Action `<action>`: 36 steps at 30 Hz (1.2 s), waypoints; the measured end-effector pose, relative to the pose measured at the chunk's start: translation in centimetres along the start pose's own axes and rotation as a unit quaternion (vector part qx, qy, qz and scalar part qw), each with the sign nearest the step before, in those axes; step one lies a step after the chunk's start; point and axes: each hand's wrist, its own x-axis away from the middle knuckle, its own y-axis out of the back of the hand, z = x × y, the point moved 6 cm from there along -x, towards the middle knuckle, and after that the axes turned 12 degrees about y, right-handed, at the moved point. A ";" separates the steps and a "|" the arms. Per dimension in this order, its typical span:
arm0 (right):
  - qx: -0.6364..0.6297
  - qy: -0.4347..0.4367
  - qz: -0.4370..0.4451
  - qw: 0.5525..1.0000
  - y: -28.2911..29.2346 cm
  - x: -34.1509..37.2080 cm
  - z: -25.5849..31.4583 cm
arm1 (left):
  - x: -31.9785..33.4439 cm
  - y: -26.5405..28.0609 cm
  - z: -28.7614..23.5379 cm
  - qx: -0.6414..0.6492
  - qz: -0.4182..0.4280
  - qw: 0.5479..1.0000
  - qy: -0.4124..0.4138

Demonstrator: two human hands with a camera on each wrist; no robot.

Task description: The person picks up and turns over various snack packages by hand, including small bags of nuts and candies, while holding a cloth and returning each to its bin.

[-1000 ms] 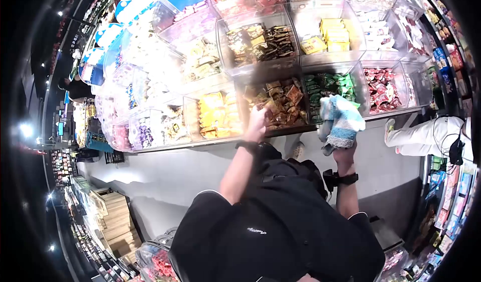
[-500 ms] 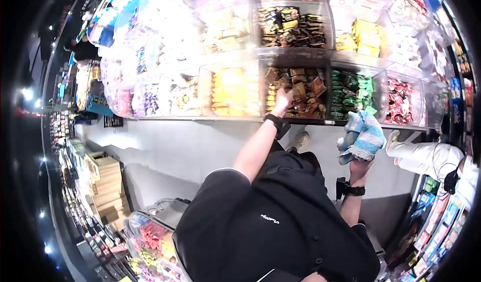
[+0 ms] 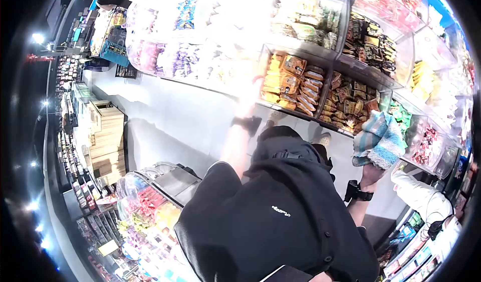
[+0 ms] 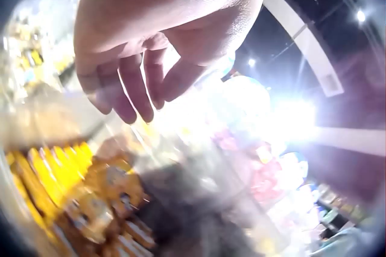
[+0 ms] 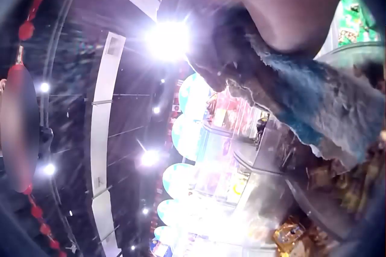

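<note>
My left hand [image 3: 249, 99] is washed out by glare in the head view, beside the left edge of a clear bin of yellow and orange snack packets [image 3: 290, 84]. In the left wrist view the left hand [image 4: 151, 46] hangs with loosely bent fingers and nothing between them, above and beside those yellow packets [image 4: 57, 172]. My right hand [image 3: 372, 175] grips a fluffy blue, white and grey striped cloth [image 3: 381, 137]. This cloth [image 5: 325, 97] bunches under the hand in the right wrist view. It overlaps the bins of brown packets [image 3: 348, 101] and green packets [image 3: 401, 115].
Tiered clear bins of wrapped sweets fill the display, with red packets [image 3: 428, 144] at the right. A person in white trousers [image 3: 421, 194] stands at the right. Behind the left elbow is another sweets display [image 3: 150, 207]. A wooden crate stack [image 3: 107, 136] stands on the left floor.
My left hand has come out of the brown packet bin and moved left past the yellow packets. The right hand keeps hold of the cloth. The head view has turned and shifted left.
</note>
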 end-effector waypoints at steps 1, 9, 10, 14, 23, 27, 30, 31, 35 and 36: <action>0.071 0.001 -0.084 0.994 0.8 0.3 -1.4 | -1.1 3.3 1.2 -0.003 -0.056 0.998 -0.010; 0.164 -0.008 -0.186 0.969 -7.3 2.6 -8.3 | -17.1 16.8 18.7 -0.130 -0.248 0.959 0.038; 0.183 -0.006 -0.160 0.970 -7.1 2.9 -9.1 | -20.5 16.9 22.1 -0.166 -0.224 0.959 0.041; 0.122 -0.006 -0.121 0.985 -11.8 3.6 -12.8 | -15.3 12.1 11.6 0.021 -0.038 0.990 0.136; 0.155 0.055 -0.181 0.970 -17.8 4.5 -14.9 | -10.4 9.5 2.2 -0.368 -0.086 0.916 0.132; 0.129 0.060 -0.289 0.947 -19.7 4.7 -15.0 | -11.4 9.6 3.3 -0.453 -0.160 0.877 0.027; 0.109 0.045 -0.315 0.942 -20.6 5.3 -15.6 | -11.0 10.7 2.0 -0.453 -0.023 0.887 0.081; 0.055 0.050 -0.186 0.980 -18.8 5.6 -15.8 | -11.0 11.1 1.5 -0.403 0.002 0.909 0.109; 0.139 0.093 -0.132 0.977 -20.5 6.0 -15.4 | -10.3 12.1 -1.6 -0.094 0.101 0.986 0.096; 0.235 0.106 -0.104 0.960 -21.9 5.8 -15.1 | -9.6 11.6 -3.0 -0.011 0.160 0.982 0.103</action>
